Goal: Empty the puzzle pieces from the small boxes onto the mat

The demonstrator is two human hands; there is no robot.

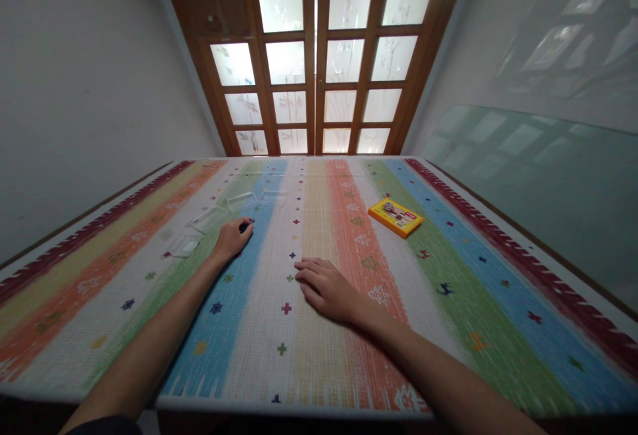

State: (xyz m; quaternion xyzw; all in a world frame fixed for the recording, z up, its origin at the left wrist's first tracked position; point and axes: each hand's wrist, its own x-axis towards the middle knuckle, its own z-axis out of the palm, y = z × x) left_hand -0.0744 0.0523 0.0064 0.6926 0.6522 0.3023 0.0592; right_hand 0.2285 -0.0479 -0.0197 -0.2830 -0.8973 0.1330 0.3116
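Note:
My left hand rests on the striped tablecloth with its fingers curled in. A dark patch shows inside the curl, and I cannot tell whether it is a small object or shadow. Just beyond and to the left of this hand are clear plastic pieces that look like shallow trays, among them a near one and a farther one. My right hand lies palm down on the cloth, fingers stretched out, holding nothing. Farther off to its right, a flat yellow box with a picture on top lies at an angle.
The cloth-covered table reaches to wooden double doors with frosted panes. A grey wall stands on the left. Along the right wall is a pale green glossy panel.

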